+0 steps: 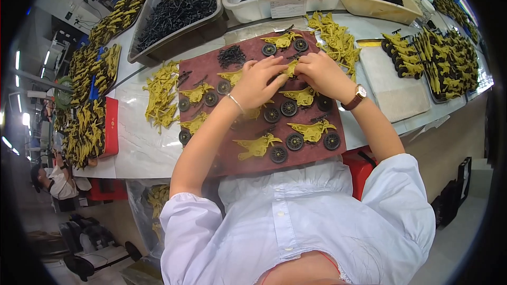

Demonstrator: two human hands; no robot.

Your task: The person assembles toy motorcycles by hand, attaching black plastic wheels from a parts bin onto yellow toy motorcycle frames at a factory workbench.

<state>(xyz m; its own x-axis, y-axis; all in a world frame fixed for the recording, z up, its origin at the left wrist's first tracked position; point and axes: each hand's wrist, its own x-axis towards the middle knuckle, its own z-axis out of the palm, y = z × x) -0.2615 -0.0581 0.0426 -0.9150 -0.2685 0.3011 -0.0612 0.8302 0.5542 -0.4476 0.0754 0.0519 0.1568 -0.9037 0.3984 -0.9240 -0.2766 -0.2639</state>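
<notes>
My left hand (260, 81) and my right hand (323, 75) meet over the far middle of a maroon cloth (224, 161). Between their curled fingertips is a yellow toy motorcycle body (291, 68), mostly covered by the fingers. Around them on the cloth lie several more yellow motorcycle bodies (312, 131), some beside or touching black spoked wheels (289, 108). Just beyond both hands, one yellow motorcycle (283, 40) has two wheels at its lower side. A small heap of black parts (232, 56) sits past my left hand.
Yellow bodies are piled left (161, 95) and right (334, 39) of the cloth. Along the back stand a grey bin of black parts (177, 47), a white bin of wheels (264, 8) and a cream bin (391, 13). Assembled motorcycles (446, 63) fill the right side. Another person (60, 182) is far left.
</notes>
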